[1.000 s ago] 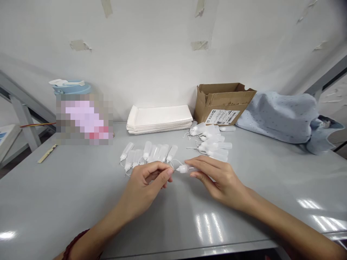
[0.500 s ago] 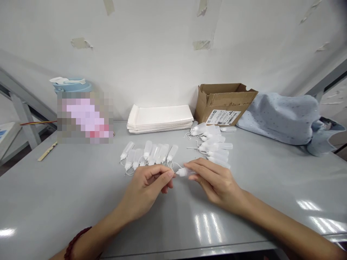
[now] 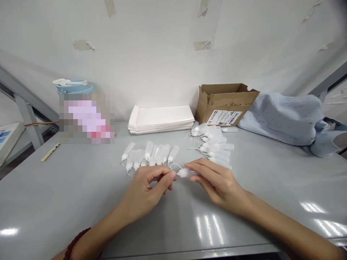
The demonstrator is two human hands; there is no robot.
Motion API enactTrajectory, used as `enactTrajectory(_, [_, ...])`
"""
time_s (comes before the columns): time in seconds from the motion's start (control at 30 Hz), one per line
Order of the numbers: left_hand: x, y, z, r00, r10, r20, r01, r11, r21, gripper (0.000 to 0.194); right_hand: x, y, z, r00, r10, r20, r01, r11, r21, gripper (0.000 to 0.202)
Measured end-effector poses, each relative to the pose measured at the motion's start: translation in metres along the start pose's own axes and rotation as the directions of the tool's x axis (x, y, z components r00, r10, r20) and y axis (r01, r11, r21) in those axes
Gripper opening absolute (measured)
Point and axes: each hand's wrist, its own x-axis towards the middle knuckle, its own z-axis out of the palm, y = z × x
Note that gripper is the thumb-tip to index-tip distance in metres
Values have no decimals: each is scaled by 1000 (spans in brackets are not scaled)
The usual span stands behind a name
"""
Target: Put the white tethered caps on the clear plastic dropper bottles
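Observation:
My right hand (image 3: 215, 177) grips a small translucent squeeze bottle (image 3: 184, 173) with a white pointed nozzle aimed left. My left hand (image 3: 154, 184) pinches thumb and fingers together right at the nozzle's tip. A thin white cord (image 3: 177, 165) loops from the bottle's neck toward the left fingertips; what they pinch is too small to make out. Just beyond my left hand lies a row of similar bottles (image 3: 149, 150), their nozzles toward me. Behind my right hand a pile of more such bottles (image 3: 217, 144) lies with nozzles and cords pointing left.
White envelope-like packets (image 3: 162, 117) are stacked against the wall. An open cardboard box (image 3: 227, 104) stands right of them, beside a light blue cloth (image 3: 282, 115). At left are a blue-lidded container (image 3: 74, 87), a blurred-out item (image 3: 86, 117) and a narrow strip (image 3: 50, 152).
Both hands hold nearly the same pose around the bottle and its nozzle. The whole view has shifted very slightly; the bottles on the table lie as before.

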Motion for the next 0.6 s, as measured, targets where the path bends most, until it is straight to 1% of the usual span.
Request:
enactTrajectory(0.13, [2,0,-1,998,10,64,-14,998,56,32,0,0,2,1000,7,10,-7,999,47,26])
enactTrajectory(0.2, [3,0,-5,998,16,63,-22,994,105,33,1,0,2,1000,15,27,-16,999,39,27])
enactTrajectory(0.23, [4,-1,-9,999,30,36,-34,990,133,34,1,0,1,999,24,29,-25,1000,10,28])
enactTrajectory(0.27, [4,-1,-13,998,54,-15,-51,985,164,34,2,1,-1,999,38,24,-38,999,-34,29])
enactTrajectory(0.3, [4,-1,-19,992,84,-97,-64,978,198,34,3,4,-3,998,59,8,-58,995,-86,32])
enactTrajectory(0.33, [3,-1,-24,972,114,-207,-63,969,240,34,4,7,-5,996,83,-16,-85,986,-142,34])
enactTrajectory(0.37, [3,-2,-30,933,144,-330,-44,956,290,33,4,11,-7,993,108,-40,-114,974,-196,34])
enactTrajectory(0.4, [4,-3,-36,873,173,-457,-4,938,347,33,4,17,-10,989,133,-59,-144,959,-245,33])
enactTrajectory(0.43, [4,-5,-41,801,208,-561,50,911,410,32,4,23,-13,986,156,-65,-168,941,-293,32])
enactTrajectory(0.47, [5,-8,-46,732,249,-634,113,874,473,30,3,30,-15,982,178,-55,-186,921,-342,30])
enactTrajectory(0.5, [6,-10,-50,684,283,-672,176,830,529,29,2,37,-17,978,202,-43,-202,897,-393,28])
enactTrajectory(0.53, [8,-13,-54,670,299,-680,231,786,574,29,0,44,-19,975,223,-27,-211,871,-444,27])
enactTrajectory(0.57, [10,-16,-56,686,287,-669,275,749,603,29,-2,50,-21,970,243,-16,-219,842,-493,26])
enactTrajectory(0.6, [11,-19,-58,721,244,-649,311,722,618,31,-3,55,-23,966,260,-9,-224,813,-538,26])
